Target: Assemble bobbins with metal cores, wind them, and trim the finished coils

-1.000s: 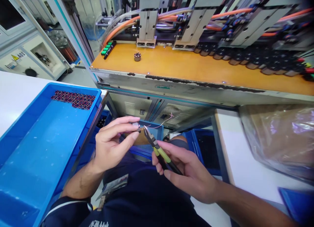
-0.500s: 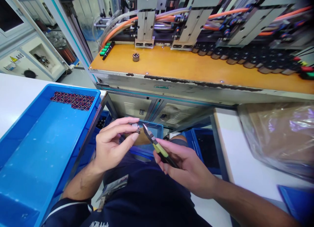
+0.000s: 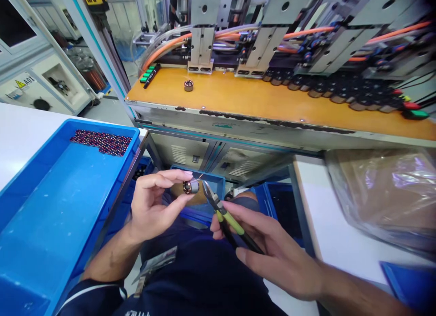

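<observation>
Between the thumb and fingers of my left hand point(image 3: 153, 202) is a small motor stator point(image 3: 191, 187), a grey ring with copper windings and a thin wire end sticking out to the right. My right hand point(image 3: 269, 248) grips a pair of side cutters point(image 3: 227, 216) with black and yellow-green handles. The handles are spread a little. The cutter tips point up and left, close to the stator's right side; whether they touch the wire I cannot tell. Another stator point(image 3: 188, 85) stands on the orange bench top.
A blue tray point(image 3: 64, 207) at left holds many small dark parts point(image 3: 102, 142) at its far end. Dark round parts point(image 3: 316, 86) line the orange bench point(image 3: 238, 100) under the machine. A blue bin point(image 3: 218, 184) sits below my hands. Plastic-wrapped cardboard point(image 3: 384, 193) lies at right.
My left fingers have turned the stator so its windings and wire end now show. The cutters have moved slightly down and right, and their handles have spread wider.
</observation>
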`<act>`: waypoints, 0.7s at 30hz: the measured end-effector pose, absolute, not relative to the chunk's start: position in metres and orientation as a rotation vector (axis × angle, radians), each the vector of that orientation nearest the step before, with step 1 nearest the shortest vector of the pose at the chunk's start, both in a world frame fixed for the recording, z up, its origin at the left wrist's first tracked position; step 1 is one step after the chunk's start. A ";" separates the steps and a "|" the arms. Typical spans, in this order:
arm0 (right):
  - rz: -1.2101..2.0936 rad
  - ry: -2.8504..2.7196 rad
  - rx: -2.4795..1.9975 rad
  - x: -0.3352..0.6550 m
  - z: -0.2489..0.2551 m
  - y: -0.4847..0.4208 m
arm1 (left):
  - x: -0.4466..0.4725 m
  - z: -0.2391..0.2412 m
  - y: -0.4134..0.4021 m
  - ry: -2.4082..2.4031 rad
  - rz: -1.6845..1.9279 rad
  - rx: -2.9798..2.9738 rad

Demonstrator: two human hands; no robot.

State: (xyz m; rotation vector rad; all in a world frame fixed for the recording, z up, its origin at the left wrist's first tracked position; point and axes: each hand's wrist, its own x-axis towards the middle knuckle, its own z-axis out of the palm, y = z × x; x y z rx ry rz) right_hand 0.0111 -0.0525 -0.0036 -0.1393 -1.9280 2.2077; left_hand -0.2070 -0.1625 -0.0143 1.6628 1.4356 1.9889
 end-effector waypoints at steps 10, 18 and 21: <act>2.297 -1.873 -0.136 0.007 -0.003 -0.055 | -0.208 -0.016 -0.167 1.445 2.005 1.681; 2.369 -1.813 -0.172 0.003 0.001 -0.057 | -0.208 -0.017 -0.167 1.413 2.004 1.662; 2.382 -1.801 -0.197 0.002 0.002 -0.057 | -0.209 -0.018 -0.167 1.416 2.004 1.657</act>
